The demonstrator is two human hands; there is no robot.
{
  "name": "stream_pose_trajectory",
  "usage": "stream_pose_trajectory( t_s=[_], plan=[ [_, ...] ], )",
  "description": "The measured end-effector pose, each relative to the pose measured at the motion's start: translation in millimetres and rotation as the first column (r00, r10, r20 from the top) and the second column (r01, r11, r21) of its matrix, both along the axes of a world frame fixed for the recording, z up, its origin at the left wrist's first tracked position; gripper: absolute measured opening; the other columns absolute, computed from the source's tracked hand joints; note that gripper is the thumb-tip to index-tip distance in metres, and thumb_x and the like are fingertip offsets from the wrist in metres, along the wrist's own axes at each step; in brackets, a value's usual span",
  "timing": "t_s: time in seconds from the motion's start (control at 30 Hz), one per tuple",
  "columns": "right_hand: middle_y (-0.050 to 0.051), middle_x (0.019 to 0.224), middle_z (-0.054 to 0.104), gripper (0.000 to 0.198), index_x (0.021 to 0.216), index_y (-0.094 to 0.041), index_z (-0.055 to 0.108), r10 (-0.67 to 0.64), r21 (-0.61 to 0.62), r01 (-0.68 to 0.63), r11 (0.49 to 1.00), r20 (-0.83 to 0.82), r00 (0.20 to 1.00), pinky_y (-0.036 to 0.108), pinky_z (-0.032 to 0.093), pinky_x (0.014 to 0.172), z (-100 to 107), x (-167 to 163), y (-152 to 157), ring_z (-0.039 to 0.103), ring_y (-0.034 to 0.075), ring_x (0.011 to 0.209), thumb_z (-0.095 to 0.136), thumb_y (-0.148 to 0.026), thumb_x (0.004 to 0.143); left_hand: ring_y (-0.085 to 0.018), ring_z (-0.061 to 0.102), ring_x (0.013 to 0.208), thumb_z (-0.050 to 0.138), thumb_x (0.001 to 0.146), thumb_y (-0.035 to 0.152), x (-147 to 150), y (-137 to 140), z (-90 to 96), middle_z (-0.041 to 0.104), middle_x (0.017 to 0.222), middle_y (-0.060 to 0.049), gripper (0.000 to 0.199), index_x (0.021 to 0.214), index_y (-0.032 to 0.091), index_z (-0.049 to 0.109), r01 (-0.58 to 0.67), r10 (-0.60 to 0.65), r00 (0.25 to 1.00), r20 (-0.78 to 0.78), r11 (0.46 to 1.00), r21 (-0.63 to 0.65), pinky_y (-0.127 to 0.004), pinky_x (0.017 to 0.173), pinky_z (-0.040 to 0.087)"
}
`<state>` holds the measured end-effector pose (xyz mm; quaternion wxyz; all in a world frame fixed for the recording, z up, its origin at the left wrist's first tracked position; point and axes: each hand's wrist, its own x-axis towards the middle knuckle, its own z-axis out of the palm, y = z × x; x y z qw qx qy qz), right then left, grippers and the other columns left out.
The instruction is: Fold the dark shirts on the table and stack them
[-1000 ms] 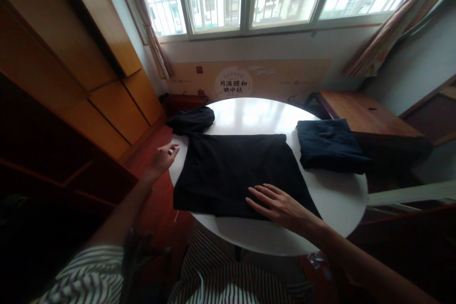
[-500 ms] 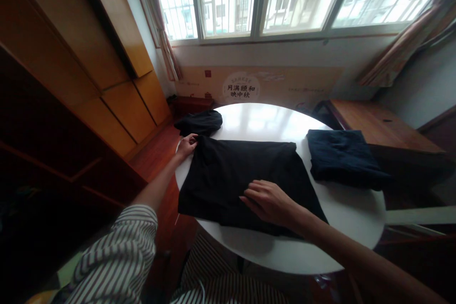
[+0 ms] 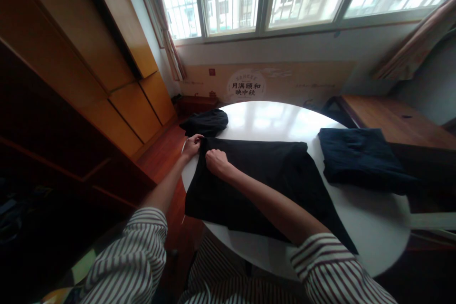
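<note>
A black garment (image 3: 256, 171) is spread in a folded, roughly four-sided shape over the round white table (image 3: 270, 116), its near edge overhanging a little at the left. At its far left corner, my left hand (image 3: 194, 146) pinches the cloth between thumb and fingers. My right hand (image 3: 216, 163) is close beside it, fingers curled down onto the garment near the same corner; its fingertips are partly hidden. Just beyond my left hand lies a bunched black cloth (image 3: 206, 122). To the right, a folded dark blue garment (image 3: 359, 154) sits apart.
A wooden desk (image 3: 395, 118) stands behind the table on the right. Wooden cabinets (image 3: 124, 109) line the left side, with reddish floor (image 3: 162, 152) between them and the table. Barred windows (image 3: 231, 0) fill the far wall.
My right hand has moved left and away from me, from the garment's near middle to its far left corner, and its fingers have closed. My left hand keeps its pinch.
</note>
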<state>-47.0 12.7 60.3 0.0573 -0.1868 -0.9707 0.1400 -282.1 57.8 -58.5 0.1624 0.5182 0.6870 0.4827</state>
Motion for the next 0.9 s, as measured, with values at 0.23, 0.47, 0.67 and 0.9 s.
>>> stream_pose_trajectory(
  t_s=[0.23, 0.47, 0.67, 0.9],
  plan=[
    [0.01, 0.126, 0.06, 0.037, 0.127, -0.017, 0.058, -0.085, 0.045, 0.084, 0.995, 0.034, 0.996, 0.044, 0.055, 0.089, -14, 8, -3, 0.062, 0.023, 0.106, 0.061, -0.037, 0.096, -0.015, 0.058, 0.058, 0.061, 0.078, 0.026, -1, 5, 1.9, 0.068, 0.073, -0.005, 0.024, 0.096, 0.013, 0.07, -0.047, 0.048, 0.998, 0.041, 0.999, -0.002, -0.023, 0.054, 0.043],
    [0.013, 0.124, 0.06, 0.035, 0.125, -0.014, 0.059, -0.363, 0.099, 0.36, 0.928, 0.02, 0.931, 0.044, 0.054, 0.089, -20, 75, 52, 0.062, 0.024, 0.106, 0.058, -0.035, 0.097, -0.016, 0.06, 0.07, 0.059, 0.08, 0.034, 5, -3, 9.5, 0.066, 0.078, -0.005, 0.023, 0.092, 0.016, 0.066, -0.12, 0.119, 0.993, 0.024, 0.992, 0.048, -0.023, 0.063, 0.045],
    [0.026, 0.109, 0.064, 0.04, 0.113, 0.0, 0.062, -0.871, -0.022, 0.87, 0.492, -0.027, 0.491, 0.039, 0.051, 0.089, -23, 182, 122, 0.062, 0.03, 0.105, 0.051, -0.036, 0.1, -0.012, 0.043, 0.055, 0.057, 0.082, 0.057, 12, -12, 13.3, 0.042, 0.052, 0.003, 0.049, 0.053, 0.019, 0.049, -0.076, 0.075, 0.994, -0.083, 0.997, -0.013, -0.022, 0.052, 0.03],
    [0.01, 0.125, 0.06, 0.039, 0.125, -0.014, 0.059, -0.881, -0.131, 0.871, 0.473, -0.06, 0.47, 0.044, 0.055, 0.089, -28, 219, 136, 0.063, 0.024, 0.106, 0.063, -0.038, 0.094, -0.009, 0.036, 0.053, 0.062, 0.075, 0.062, 5, -7, 9.5, 0.035, 0.052, 0.006, 0.051, 0.052, 0.019, 0.047, -0.025, 0.025, 0.997, -0.074, 1.0, -0.002, -0.022, 0.051, 0.026]
  ],
)
